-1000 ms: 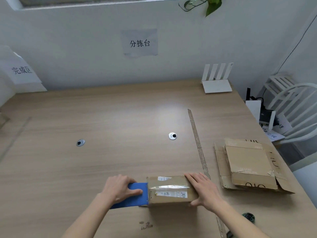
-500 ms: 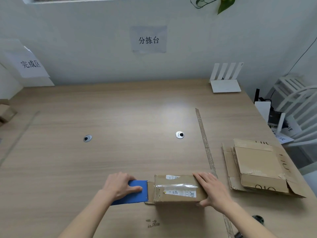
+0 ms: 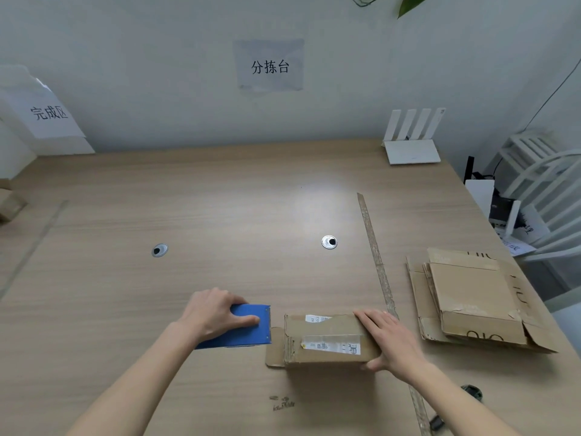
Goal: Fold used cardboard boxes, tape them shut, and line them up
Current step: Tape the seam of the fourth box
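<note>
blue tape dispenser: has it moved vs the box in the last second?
Yes. The blue tape dispenser in the left hand has pulled left, away from the box; earlier it touched the box's left end, now a gap and an open flap show.

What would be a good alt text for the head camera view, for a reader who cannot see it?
A person's right hand presses on a small cardboard box on a wooden table, while the left hand holds a blue tape dispenser just left of the box. Flattened cardboard boxes lie to the right, and a white router stands by the wall.
</note>
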Tool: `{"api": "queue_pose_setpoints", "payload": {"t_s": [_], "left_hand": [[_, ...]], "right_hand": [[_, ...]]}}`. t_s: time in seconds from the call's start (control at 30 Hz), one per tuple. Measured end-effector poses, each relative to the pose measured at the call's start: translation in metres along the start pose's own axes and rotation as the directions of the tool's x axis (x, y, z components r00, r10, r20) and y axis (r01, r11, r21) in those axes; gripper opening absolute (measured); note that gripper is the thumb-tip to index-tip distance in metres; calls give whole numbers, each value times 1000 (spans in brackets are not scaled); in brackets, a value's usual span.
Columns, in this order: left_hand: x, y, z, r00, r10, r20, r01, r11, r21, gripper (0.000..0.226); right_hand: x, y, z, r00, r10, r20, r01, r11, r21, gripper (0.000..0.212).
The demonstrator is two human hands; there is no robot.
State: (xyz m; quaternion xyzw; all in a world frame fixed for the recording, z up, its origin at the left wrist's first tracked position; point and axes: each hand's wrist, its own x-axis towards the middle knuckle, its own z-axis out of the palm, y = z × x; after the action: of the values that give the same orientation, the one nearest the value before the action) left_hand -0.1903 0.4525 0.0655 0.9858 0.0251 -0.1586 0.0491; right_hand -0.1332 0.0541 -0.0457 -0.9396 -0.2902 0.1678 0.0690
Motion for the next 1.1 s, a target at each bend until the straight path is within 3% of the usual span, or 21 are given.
{"api": "queue_pose_setpoints", "payload": {"t_s": [0.47, 0.57, 0.7, 0.8, 0.9, 1.1], "left_hand": [[2, 4, 53, 997, -35, 67, 33, 999, 26, 55], [11, 15, 68, 998, -28, 59, 24, 997, 78, 59], [11, 11, 90, 990, 28, 136, -66, 956, 284, 50], [0, -11, 113, 999, -49, 7, 46, 971, 236, 52], [-8, -23, 126, 990, -38, -138, 64, 981, 184, 39], [-28, -42, 171, 960, -186, -209, 189, 982, -2, 58]], "right_hand": [[0, 2, 4, 1000, -6, -21, 7, 1000, 21, 124], [1, 2, 4, 999, -12, -31, 13, 1000, 21, 123], [-1, 5, 7, 999, -7, -35, 8, 1000, 29, 124], [-1, 5, 7, 998, -6, -61, 9, 999, 47, 123], [-1, 2, 7, 999, -18, -40, 20, 999, 32, 121], [-1, 1, 6, 1000, -4, -27, 5, 999, 35, 123]]}}
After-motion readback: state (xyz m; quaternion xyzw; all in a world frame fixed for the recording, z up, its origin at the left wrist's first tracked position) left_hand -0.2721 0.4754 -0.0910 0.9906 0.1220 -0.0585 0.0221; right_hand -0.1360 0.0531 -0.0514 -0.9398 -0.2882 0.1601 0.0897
